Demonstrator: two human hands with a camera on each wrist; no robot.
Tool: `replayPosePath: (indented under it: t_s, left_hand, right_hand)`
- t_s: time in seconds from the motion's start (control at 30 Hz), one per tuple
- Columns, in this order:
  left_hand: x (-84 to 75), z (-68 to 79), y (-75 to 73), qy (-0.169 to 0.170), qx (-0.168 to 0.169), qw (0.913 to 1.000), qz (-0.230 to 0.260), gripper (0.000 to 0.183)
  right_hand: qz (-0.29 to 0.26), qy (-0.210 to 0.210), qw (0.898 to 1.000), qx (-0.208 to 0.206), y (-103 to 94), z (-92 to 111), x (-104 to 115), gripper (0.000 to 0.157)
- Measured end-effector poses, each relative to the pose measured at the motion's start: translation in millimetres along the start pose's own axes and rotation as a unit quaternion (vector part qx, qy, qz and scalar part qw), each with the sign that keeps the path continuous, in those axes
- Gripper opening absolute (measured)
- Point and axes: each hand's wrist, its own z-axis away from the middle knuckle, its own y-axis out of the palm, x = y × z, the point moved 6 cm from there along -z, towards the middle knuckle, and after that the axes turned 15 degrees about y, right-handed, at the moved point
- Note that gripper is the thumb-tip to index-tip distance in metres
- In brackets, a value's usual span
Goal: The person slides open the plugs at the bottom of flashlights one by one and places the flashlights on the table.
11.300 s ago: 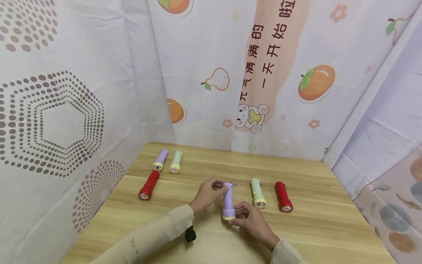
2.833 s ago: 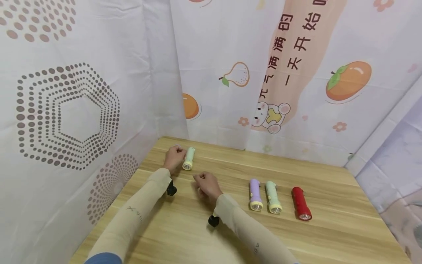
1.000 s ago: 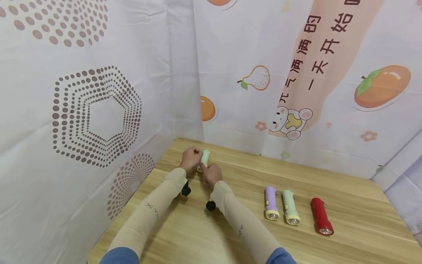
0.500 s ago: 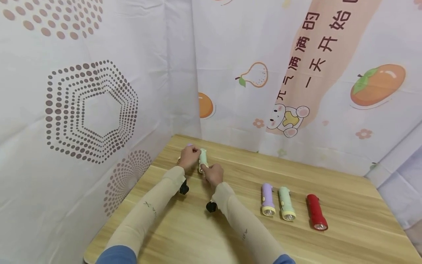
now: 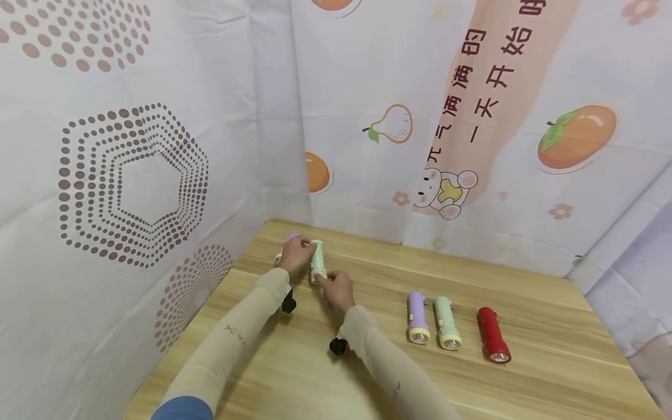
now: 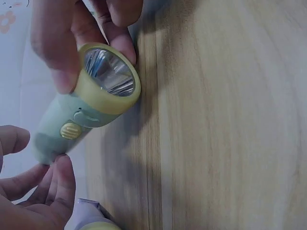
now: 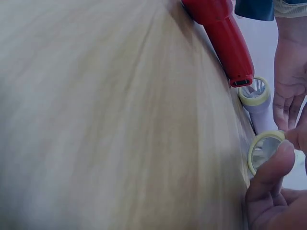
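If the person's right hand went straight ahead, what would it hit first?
Past the pale green, yellow-rimmed cylindrical flashlight it holds, the right hand would likely meet the left hand; depth is unclear.

Your head view is bright and even, with soft shadows beneath your sleeves (image 5: 236, 341) and a pale sheen across the near part of the table (image 5: 301, 382). Your left-wrist view looks dimmer and bluish; the reflector of the green flashlight (image 6: 81, 108) glints, and a soft-edged shadow falls beside it. Your right-wrist view is hazy, the table's grain badly blurred.
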Motion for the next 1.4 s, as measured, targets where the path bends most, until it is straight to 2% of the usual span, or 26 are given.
replayPosePath:
  t_s: [0.23,0.63,0.83,1.0,1.17,1.4]
  left_hand:
    - [1.3,2.5,-1.5,-0.01,0.004,0.9993,0.035,0.042]
    - [5.4,12.4,2.2,-0.04,0.003,0.9951,0.091,0.039]
    - [0.1,17.5,6.6,-0.039,0.008,0.993,0.111,0.035]
    - [-7.0,24.4,11.2,-0.026,0.015,0.9947,0.099,0.037]
    - [-12.8,34.1,18.7,-0.01,0.023,0.9953,0.093,0.038]
    - [-24.0,51.7,25.7,-0.005,0.036,0.9954,0.089,0.042]
  right_hand:
    - [0.033,-0.004,0.999,0.021,-3.0,0,-1,0.044]
    - [0.05,-0.006,0.998,0.037,-12.5,12,-3,0.038]
    - [0.076,-0.042,0.995,0.045,-19.4,22,-5,0.046]
    - [0.069,-0.043,0.994,0.078,-26.5,29,-11,0.052]
    - [0.068,-0.035,0.99,0.119,-33.1,38,-17,0.052]
    - [0.093,-0.034,0.988,0.12,-47.1,56,-22,0.056]
